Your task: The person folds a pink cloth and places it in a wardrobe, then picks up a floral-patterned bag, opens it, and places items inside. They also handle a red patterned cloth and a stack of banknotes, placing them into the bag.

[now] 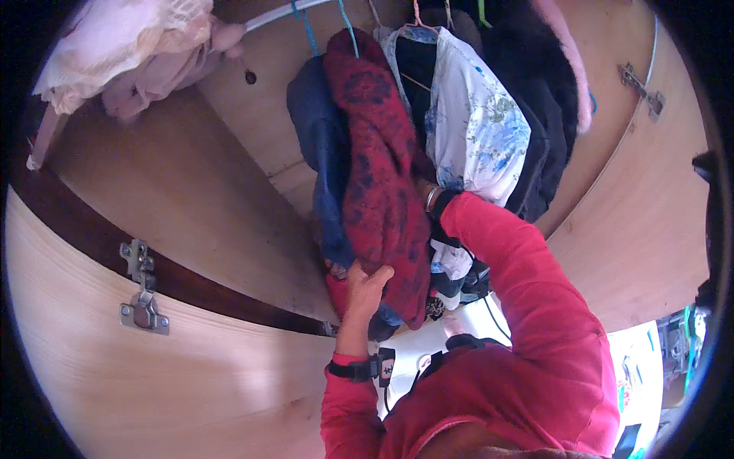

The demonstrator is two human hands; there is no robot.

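Observation:
A red garment with dark patterning [378, 172], knitted or fleecy, hangs on a blue hanger [348, 28] in a wooden wardrobe. My left hand [367, 287] grips its lower part, with the thumb lying over the cloth. Only the wrist end of my right hand [425, 192] shows, wearing a bracelet; the fingers are hidden behind the red garment. Dark blue denim clothing [315, 126] hangs against the left side of the red piece. To the right, a white blouse with blue flowers [476, 120] hangs from a pink hanger [418, 20], close to my right wrist.
Black garments [539, 143] and a fluffy pink edge [567, 63] hang farther right. Pale pink cloth [132, 51] bunches at the upper left beside the metal rail [281, 14]. Doors with metal hinges, one left [143, 292] and one right [645, 94], flank the wardrobe. Folded clothes [459, 281] lie below.

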